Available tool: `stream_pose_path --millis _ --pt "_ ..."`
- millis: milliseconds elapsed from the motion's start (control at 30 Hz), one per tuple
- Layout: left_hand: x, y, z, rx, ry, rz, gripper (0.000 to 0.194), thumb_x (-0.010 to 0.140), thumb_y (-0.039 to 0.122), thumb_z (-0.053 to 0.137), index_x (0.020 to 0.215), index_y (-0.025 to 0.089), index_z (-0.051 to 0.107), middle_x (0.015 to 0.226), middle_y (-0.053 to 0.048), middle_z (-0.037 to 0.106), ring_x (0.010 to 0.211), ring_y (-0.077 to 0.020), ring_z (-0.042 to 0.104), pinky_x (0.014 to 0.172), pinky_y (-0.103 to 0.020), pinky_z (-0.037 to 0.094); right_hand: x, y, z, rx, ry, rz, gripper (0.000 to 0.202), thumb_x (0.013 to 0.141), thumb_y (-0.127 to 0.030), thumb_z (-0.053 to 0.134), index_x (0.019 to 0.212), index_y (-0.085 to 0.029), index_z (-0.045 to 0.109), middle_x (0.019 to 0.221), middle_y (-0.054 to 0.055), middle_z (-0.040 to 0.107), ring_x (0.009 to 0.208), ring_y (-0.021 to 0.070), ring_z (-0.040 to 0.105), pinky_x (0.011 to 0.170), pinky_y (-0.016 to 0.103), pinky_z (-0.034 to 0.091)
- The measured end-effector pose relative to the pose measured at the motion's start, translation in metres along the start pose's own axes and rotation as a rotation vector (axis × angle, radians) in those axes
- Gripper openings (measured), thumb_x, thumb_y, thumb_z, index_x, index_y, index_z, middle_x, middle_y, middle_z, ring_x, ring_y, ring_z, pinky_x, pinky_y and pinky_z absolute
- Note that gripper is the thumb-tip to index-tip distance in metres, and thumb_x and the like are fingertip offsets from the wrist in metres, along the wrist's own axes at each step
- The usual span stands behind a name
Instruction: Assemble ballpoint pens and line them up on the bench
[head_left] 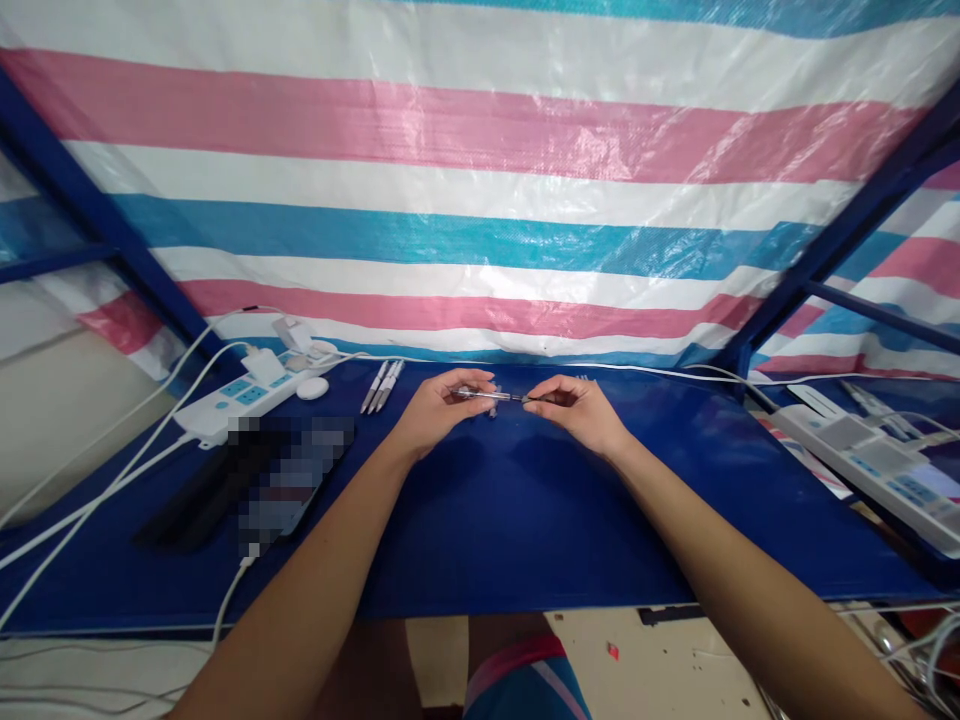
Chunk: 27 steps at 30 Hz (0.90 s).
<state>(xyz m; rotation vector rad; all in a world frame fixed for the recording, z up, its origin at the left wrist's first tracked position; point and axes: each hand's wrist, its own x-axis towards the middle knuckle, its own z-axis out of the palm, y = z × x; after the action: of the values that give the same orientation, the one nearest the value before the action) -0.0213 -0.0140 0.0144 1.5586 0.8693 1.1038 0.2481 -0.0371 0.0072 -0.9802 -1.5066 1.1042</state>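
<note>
My left hand (444, 411) is closed around a clear pen barrel (484, 393), held almost level above the blue table. A thin, dark piece of the pen (517, 398) runs from the barrel's right end to my right hand (576, 411). My right thumb and fingertips pinch that piece; whether it is a refill or a tip cannot be made out. Small clear parts (493, 411) show just behind the barrel, partly covered by it. White-and-grey pens (382, 387) lie side by side to the left of my left hand.
A white power strip (232, 398) with plugs and cables lies at the left, near a phone (300, 485) on a charging cable. Another power strip (877, 470) stands at the right. Blue metal posts (817, 255) and a striped plastic sheet (480, 235) border the blue table (525, 540).
</note>
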Motion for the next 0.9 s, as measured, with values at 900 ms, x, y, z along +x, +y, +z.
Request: stream_pose_path --millis 900 --pt "0.000 -0.002 0.011 -0.019 0.006 0.004 0.035 0.082 0.040 0.092 0.111 0.022 0.085 0.116 -0.011 0.083 0.096 -0.0239 0.078 0.100 -0.044 0.060 -0.002 -0.004 0.006 0.026 -0.001 -0.112 0.035 0.074 -0.049 0.097 0.092 -0.026 0.076 0.096 0.004 0.076 0.090 0.0231 0.072 0.086 0.041 0.060"
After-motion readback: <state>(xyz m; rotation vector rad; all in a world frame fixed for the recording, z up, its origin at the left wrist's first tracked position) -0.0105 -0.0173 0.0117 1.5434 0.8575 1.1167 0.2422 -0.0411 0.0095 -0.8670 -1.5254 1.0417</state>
